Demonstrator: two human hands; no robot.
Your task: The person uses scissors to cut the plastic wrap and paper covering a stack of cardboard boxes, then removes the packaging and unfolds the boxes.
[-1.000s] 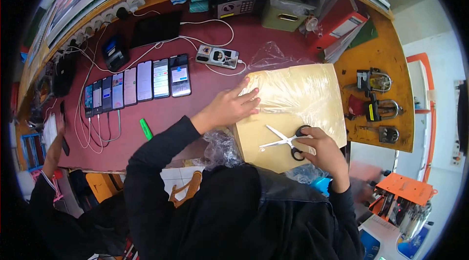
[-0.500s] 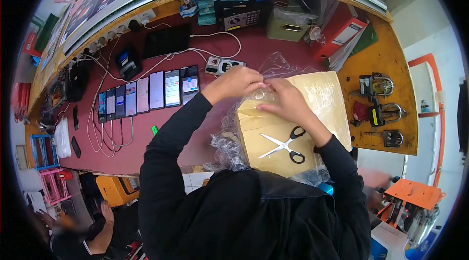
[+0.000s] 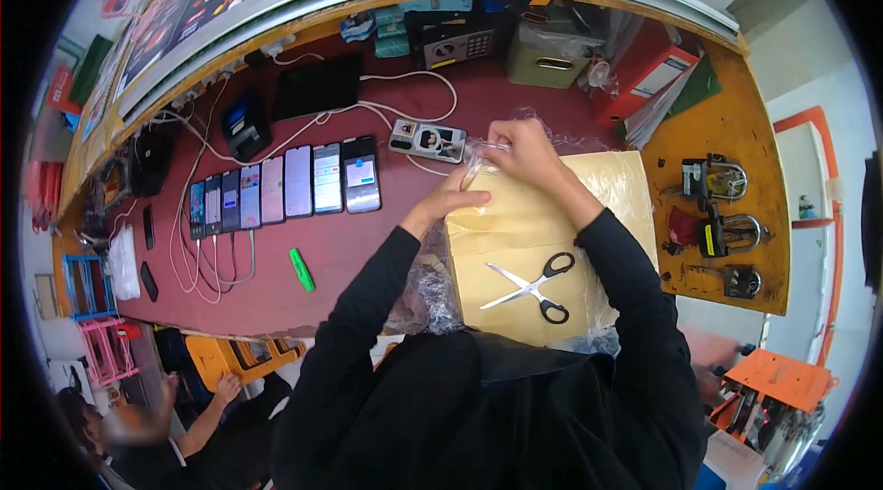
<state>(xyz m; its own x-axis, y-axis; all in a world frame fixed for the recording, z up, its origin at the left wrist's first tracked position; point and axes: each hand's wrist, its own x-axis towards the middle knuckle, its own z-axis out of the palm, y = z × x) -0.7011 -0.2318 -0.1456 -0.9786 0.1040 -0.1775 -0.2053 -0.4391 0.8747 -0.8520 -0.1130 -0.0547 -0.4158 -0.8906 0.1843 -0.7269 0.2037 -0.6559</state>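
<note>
A cardboard box [image 3: 515,237], partly covered in clear plastic wrap [image 3: 432,292], lies in front of my body. At its far left corner my right hand [image 3: 532,155] pinches a gathered strip of the wrap. Lower on that corner rests my left hand [image 3: 446,201], its thumb over the box top and its fingers closed on the wrap at the edge. Open-bladed scissors [image 3: 531,287] with black handles lie on the box, touched by neither hand. More crumpled wrap bunches along the box's left side and beyond its far edge.
Several phones [image 3: 299,182] stand in a row at left, some with cables. A patterned phone or case [image 3: 428,140] lies beyond my hands, a green marker [image 3: 302,270] nearer. Padlocks [image 3: 722,234] lie right; a red binder [image 3: 648,71] stands behind. Another person [image 3: 138,435] is at lower left.
My left hand has drawn back toward me, down the box's left edge. My right hand has moved slightly farther away, pulling the wrap up. The green marker is now uncovered by my sleeve.
</note>
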